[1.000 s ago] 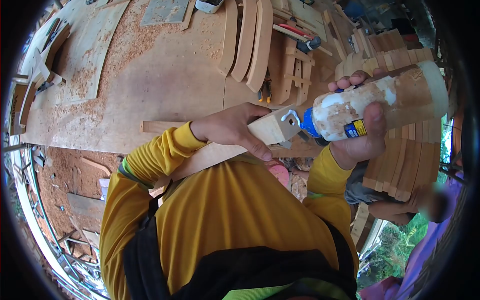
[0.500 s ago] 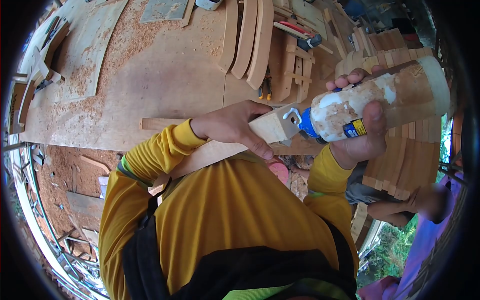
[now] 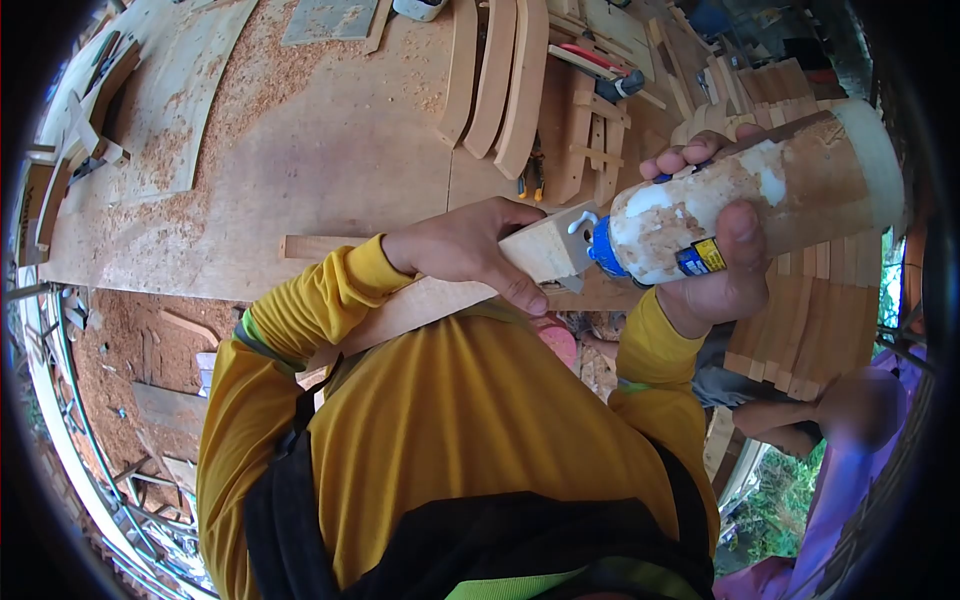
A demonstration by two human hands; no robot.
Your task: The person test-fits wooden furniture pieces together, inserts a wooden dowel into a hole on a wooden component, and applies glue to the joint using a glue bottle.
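Note:
My left hand [image 3: 470, 250] is wrapped round a long wooden piece [image 3: 552, 245], thumb on the near side, with its squared end facing right. White glue and part of a dark hole show on that end. My right hand [image 3: 735, 240] grips a large glue bottle [image 3: 800, 185], tipped sideways and smeared with sawdust and white glue. Its blue cap [image 3: 606, 248] is against or very close to the end of the wood. The nozzle tip is hidden from me.
A wide work table [image 3: 350, 150] carries scattered sawdust. Curved wooden pieces [image 3: 490, 80] and pliers [image 3: 533, 170] lie beyond my hands. Stacked wooden boards [image 3: 810, 310] stand at the right, near another person [image 3: 775, 415]. A short wooden strip [image 3: 320, 246] lies at the table's near edge.
The glue bottle and my right hand have shifted slightly left and the blue cap now covers more of the wood's end. My left hand has barely moved.

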